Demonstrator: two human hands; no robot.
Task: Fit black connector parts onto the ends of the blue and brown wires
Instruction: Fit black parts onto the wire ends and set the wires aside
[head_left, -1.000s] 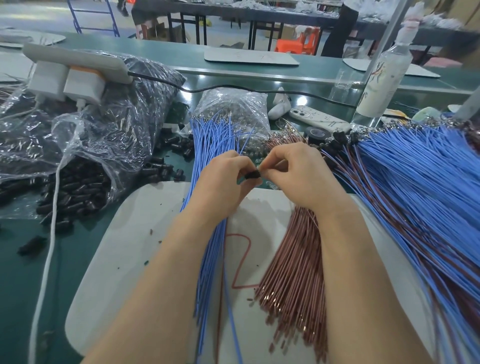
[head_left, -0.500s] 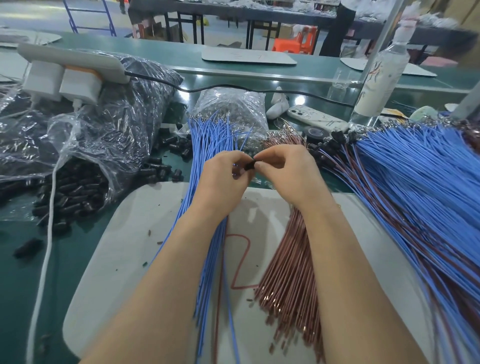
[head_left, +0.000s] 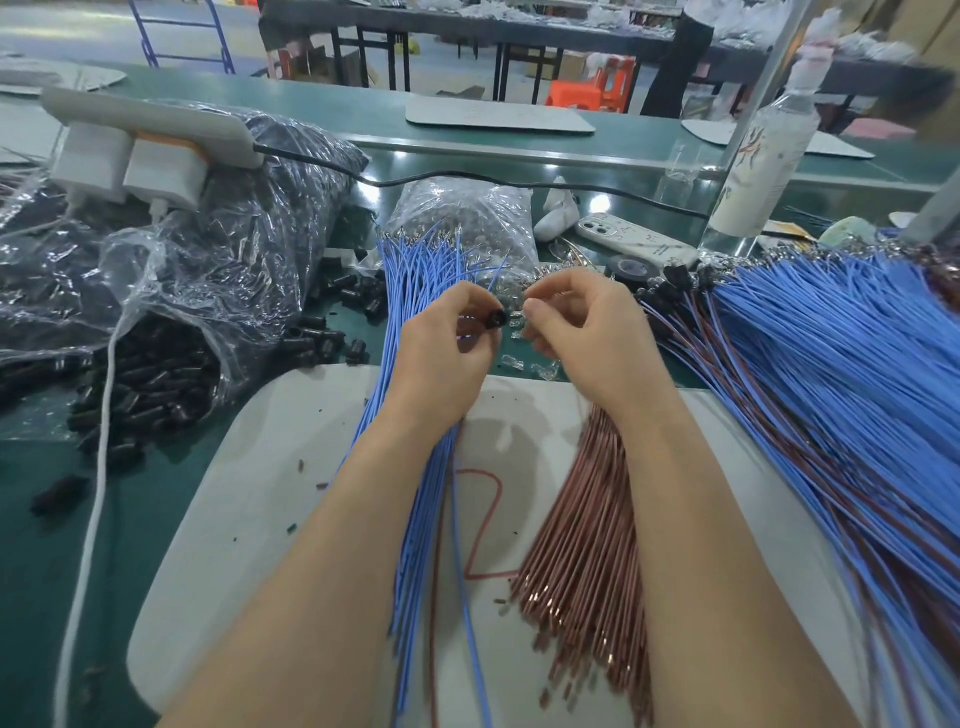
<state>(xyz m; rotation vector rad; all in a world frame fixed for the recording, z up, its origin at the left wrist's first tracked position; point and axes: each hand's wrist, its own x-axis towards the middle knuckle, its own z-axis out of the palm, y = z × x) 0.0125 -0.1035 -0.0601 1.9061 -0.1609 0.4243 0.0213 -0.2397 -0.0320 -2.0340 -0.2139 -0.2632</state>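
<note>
Green bench (head_left: 156, 545), wide and crowded. On its right, heaped wire pairs (head_left: 831, 395), blue with brown, black parts already on their far ends. In the middle, white mat (head_left: 249, 493), marked with a hand-drawn red "2" (head_left: 485, 525). At left, clear bag (head_left: 171, 291) spilling loose connectors (head_left: 145, 384). On the mat, blue wires (head_left: 415, 519) beneath the left forearm and brown wires (head_left: 587, 545) just beside them, beneath the right forearm. Small metal terminals (head_left: 415, 236) at the blue far ends.

Left hand (head_left: 441, 358) raised over the blue wires, thumb and fingertips pinching one connector (head_left: 497, 318), open mouth turned toward the right hand (head_left: 587, 338). Right hand close to it but apart, fingers curled, thumb pressed to forefinger. A wire end in that pinch or not: cannot tell.

Judged light and small, that connector: hard, smooth plastic, apt to slip or roll away if dropped. Best gripped round the barrel, mouth left free. Wires thin and limp by the look; best taken just behind the terminal, for a stiff tip and a straight push. Terminals probably easy to bend.

Writing: only the red "2" legible. Print on the bottle (head_left: 763, 156) and on the phone (head_left: 636, 239) case too blurred to read.
</note>
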